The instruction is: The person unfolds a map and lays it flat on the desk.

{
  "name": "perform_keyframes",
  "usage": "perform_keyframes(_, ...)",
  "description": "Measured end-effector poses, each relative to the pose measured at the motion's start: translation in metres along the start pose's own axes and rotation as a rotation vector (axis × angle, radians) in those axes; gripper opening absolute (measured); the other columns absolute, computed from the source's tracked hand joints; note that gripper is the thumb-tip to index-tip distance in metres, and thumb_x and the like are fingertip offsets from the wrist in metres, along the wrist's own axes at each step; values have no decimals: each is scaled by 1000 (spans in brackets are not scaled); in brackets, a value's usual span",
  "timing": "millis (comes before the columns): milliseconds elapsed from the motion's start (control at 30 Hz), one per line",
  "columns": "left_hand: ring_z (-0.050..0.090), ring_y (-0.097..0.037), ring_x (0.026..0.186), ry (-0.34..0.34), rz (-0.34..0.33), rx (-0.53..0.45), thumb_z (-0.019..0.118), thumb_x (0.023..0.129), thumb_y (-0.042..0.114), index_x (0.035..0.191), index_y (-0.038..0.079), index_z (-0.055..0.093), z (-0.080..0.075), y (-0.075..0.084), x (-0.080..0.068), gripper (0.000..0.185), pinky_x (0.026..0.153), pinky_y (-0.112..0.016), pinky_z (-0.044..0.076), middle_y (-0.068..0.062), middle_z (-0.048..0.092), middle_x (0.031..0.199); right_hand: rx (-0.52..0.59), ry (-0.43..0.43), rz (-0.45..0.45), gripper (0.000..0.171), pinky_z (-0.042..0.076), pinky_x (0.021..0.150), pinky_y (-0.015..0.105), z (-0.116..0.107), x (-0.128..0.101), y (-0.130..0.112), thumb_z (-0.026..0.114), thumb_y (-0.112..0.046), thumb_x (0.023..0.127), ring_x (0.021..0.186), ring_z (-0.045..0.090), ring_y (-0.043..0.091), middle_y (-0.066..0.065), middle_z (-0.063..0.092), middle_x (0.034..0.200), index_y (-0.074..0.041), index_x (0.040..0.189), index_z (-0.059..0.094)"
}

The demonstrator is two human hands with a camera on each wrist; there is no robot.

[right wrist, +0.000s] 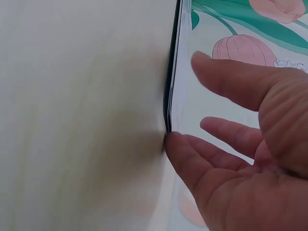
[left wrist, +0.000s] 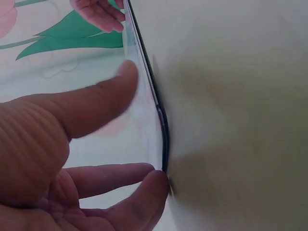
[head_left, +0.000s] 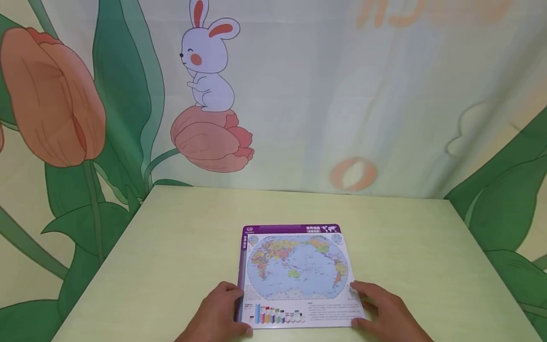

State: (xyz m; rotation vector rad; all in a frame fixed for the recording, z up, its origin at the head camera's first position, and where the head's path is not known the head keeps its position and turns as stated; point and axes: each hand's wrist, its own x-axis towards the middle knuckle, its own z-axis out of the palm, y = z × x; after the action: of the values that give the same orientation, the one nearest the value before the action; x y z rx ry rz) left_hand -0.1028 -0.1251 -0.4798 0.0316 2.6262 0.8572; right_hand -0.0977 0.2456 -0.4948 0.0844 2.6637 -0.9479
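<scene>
A flat world map board [head_left: 299, 268] with a purple top border lies on the table, its lower part showing small bar charts and text. My left hand [head_left: 222, 311] is at its left edge, the thumb near the lower left corner. On the opposite side my right hand [head_left: 384, 308] touches the right edge, with its thumb by the lower right corner. In the left wrist view the fingertips [left wrist: 156, 180] meet the board's thin dark edge [left wrist: 164, 137], the thumb apart from them. In the right wrist view the fingertips [right wrist: 174, 139] touch the edge [right wrist: 168, 101] likewise.
The pale yellow-green table [head_left: 183, 237] extends around the board. Behind it hangs a cloth [head_left: 290, 95] printed with a white rabbit, tulips and green leaves, meeting the table's far edge.
</scene>
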Motion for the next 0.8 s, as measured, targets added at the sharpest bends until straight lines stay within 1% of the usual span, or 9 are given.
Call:
perform_keyframes(67, 57, -28, 108, -1, -26, 11, 100, 69, 21, 135, -2, 68, 2, 0, 0, 77, 104, -52, 55, -11, 60, 132, -7, -14, 13, 80, 51, 110, 55, 1, 0, 0, 96, -32, 75, 136, 62, 31, 5, 62, 151, -17, 146, 63)
perform_keyframes(133, 58, -28, 109, 3, -32, 28, 100, 69, 19, 135, -2, 68, 2, -1, 0, 76, 106, -52, 54, -12, 59, 135, -12, -18, 19, 81, 50, 111, 56, 2, 0, -1, 97, -31, 74, 137, 61, 32, 5, 62, 151, -17, 146, 62)
perform_keyframes(233, 58, -27, 109, 20, -8, 45, 101, 68, 18, 133, -2, 69, 2, -3, 0, 75, 106, -50, 54, -12, 59, 136, -30, -17, -2, 81, 49, 112, 56, 3, 0, -1, 97, -29, 74, 136, 62, 32, 8, 63, 149, -13, 146, 63)
perform_keyframes(400, 59, -26, 108, 29, 44, 59, 100, 68, 18, 131, -3, 71, 0, -6, -1, 73, 106, -50, 54, -12, 59, 136, -64, -14, -33, 81, 48, 112, 57, 3, -2, -2, 98, -27, 72, 133, 62, 30, 6, 65, 146, -14, 144, 65)
perform_keyframes(633, 58, -24, 107, 10, 53, 52, 99, 71, 20, 133, -2, 70, -3, -8, 1, 72, 106, -48, 54, -10, 59, 135, -124, -10, -50, 80, 49, 109, 56, 5, -5, -6, 97, -26, 73, 128, 62, 27, 6, 67, 143, -11, 145, 65)
perform_keyframes(800, 57, -22, 103, -13, 81, 67, 98, 72, 19, 129, -2, 72, -5, -9, 2, 67, 100, -43, 56, -7, 59, 124, -134, 5, -80, 78, 51, 107, 53, 2, -10, -11, 96, -23, 76, 124, 63, 24, 6, 68, 141, -10, 146, 64)
